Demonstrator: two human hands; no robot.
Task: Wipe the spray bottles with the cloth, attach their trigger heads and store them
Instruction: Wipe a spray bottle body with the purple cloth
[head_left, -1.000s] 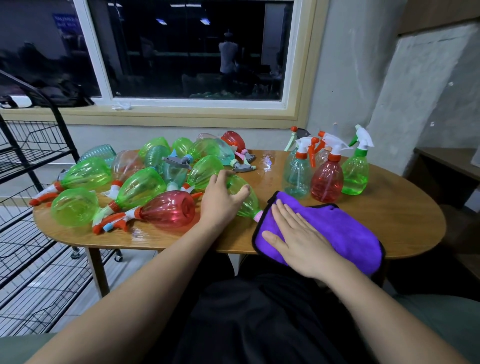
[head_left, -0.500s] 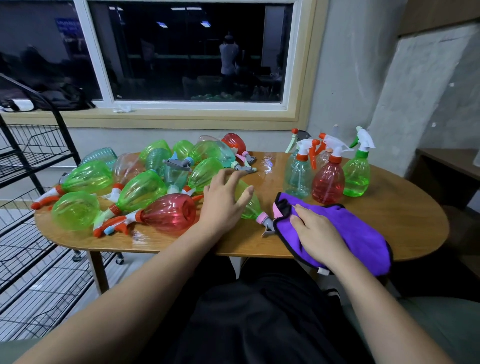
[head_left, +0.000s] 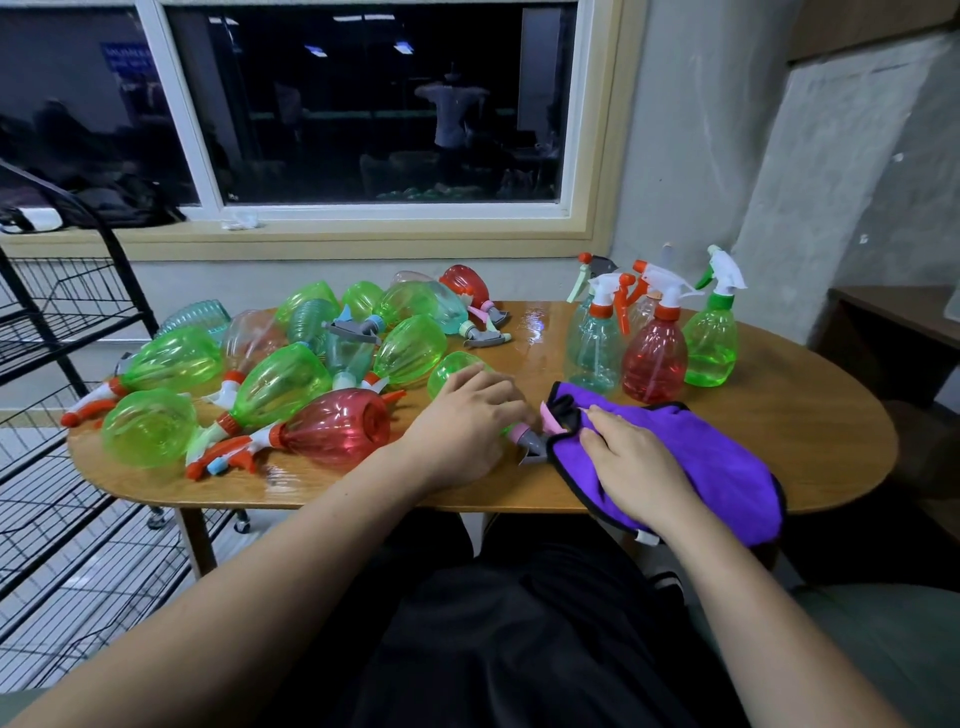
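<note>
Fingers (head_left: 501, 397) of the left hand (head_left: 462, 423) curl over a green bottle (head_left: 451, 371) lying at centre frame. Its pink-and-grey trigger head (head_left: 530, 441) touches the purple cloth (head_left: 717, 467), which the right hand (head_left: 636, 462) bunches under bent fingers. This looks like the start of wiping. Next, the cloth must come over the bottle while the left hand steadies and turns it. There is one cloth, and five bottles (head_left: 654, 358) stand upright at right. The heap (head_left: 280, 382) at left holds roughly sixteen, though overlap blurs that count.
</note>
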